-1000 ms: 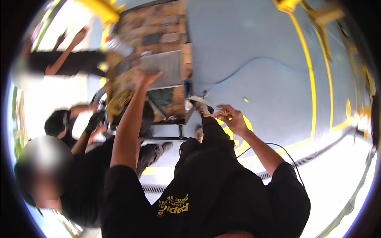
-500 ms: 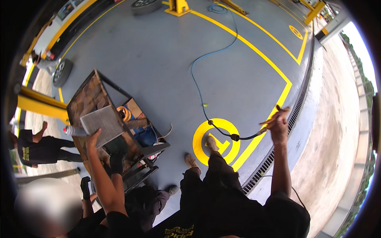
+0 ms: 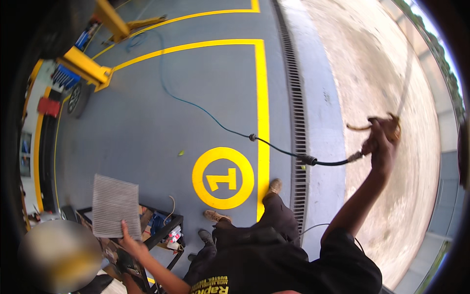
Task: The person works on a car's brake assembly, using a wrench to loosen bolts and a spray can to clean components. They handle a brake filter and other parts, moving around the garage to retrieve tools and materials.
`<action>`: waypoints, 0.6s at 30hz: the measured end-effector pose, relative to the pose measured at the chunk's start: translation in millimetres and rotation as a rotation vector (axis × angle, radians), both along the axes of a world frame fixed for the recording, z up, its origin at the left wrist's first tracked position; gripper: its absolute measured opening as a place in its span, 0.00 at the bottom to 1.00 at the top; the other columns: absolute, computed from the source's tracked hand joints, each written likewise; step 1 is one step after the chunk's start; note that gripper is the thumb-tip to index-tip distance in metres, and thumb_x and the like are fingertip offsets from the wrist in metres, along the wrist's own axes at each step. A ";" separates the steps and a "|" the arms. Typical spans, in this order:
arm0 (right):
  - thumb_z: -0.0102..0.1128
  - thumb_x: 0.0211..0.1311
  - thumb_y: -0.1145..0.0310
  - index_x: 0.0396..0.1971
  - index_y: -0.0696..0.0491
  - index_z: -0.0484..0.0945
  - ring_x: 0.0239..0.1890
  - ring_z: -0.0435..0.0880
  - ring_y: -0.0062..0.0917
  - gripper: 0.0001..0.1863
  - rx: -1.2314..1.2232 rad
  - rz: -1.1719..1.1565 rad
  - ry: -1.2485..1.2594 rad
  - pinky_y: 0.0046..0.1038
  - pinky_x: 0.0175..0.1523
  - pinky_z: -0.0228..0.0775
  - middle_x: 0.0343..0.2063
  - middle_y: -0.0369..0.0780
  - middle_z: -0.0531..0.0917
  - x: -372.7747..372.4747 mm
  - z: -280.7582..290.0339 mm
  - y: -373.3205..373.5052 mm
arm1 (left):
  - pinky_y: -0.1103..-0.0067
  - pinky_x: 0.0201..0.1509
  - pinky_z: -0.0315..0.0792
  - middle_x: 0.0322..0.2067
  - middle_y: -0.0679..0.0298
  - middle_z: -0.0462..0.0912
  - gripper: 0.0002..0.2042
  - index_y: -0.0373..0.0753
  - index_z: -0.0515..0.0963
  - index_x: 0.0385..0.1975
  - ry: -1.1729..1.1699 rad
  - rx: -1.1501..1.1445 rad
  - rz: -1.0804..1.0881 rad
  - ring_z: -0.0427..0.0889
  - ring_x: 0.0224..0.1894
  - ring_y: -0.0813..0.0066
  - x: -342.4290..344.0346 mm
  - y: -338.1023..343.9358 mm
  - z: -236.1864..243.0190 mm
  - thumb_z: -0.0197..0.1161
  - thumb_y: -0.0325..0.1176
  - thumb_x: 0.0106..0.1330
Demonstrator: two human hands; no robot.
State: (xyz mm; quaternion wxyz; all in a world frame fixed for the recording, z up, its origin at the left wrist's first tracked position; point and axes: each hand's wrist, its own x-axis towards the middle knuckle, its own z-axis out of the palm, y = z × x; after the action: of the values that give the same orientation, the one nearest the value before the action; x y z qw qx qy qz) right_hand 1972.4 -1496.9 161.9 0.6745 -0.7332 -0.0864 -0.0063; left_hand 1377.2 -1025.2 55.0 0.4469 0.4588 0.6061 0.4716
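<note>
In my left hand (image 3: 131, 242) is a flat, pleated grey air filter (image 3: 116, 203), gripped at its lower edge with the thumb across its face. The filter stands tilted up over a cart at the lower left. My right hand (image 3: 384, 147), arm stretched out to the right, is closed around an air blow gun (image 3: 391, 125). A thin, pale, blurred streak runs upward from the gun; whether it is a nozzle or a jet, I cannot tell. The dark air hose (image 3: 281, 150) joins the gun through a black coupling (image 3: 308, 160) and trails across the floor.
A black-framed cart (image 3: 164, 234) with bottles and tools stands at lower left, beside a person with a blurred head. A floor drain grate (image 3: 297, 108) separates the grey painted floor from the concrete outside. A yellow lift post (image 3: 85, 68) and a wheel (image 3: 78, 99) are farther off.
The view has turned to the right, and the cart has shifted toward the lower left. My right hand with the blow gun now reaches past the drain. The filter has swung more upright.
</note>
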 end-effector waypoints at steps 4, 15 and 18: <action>0.73 0.71 0.66 0.49 0.55 0.85 0.22 0.79 0.14 0.12 -0.126 -0.236 0.005 0.22 0.26 0.77 0.26 0.33 0.83 87.8 -14.7 -72.4 | 0.63 0.73 0.68 0.66 0.55 0.80 0.32 0.29 0.78 0.65 -0.220 -0.139 -0.214 0.79 0.65 0.61 210.2 -54.7 -52.2 0.78 0.37 0.63; 0.68 0.72 0.68 0.46 0.54 0.80 0.30 0.84 0.44 0.09 -0.676 0.362 0.017 0.40 0.39 0.77 0.27 0.53 0.83 280.8 -108.6 -122.4 | 0.69 0.69 0.72 0.61 0.54 0.81 0.34 0.28 0.72 0.68 -0.469 -0.230 -0.671 0.79 0.64 0.62 759.3 -152.9 -41.0 0.78 0.34 0.65; 0.67 0.71 0.65 0.45 0.54 0.79 0.39 0.86 0.58 0.11 -0.845 0.615 -0.047 0.49 0.42 0.77 0.32 0.55 0.86 334.6 -138.5 -94.4 | 0.69 0.65 0.76 0.61 0.53 0.81 0.32 0.29 0.72 0.68 -0.526 -0.263 -0.598 0.81 0.62 0.62 815.1 -146.2 -61.3 0.77 0.35 0.68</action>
State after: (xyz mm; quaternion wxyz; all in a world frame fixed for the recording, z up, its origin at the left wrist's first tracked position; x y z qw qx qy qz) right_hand 2307.0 -1591.3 23.4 0.2882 -0.8818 -0.3078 0.2112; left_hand 2192.3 -1171.4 -6.4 0.7584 0.4176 0.3664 0.3408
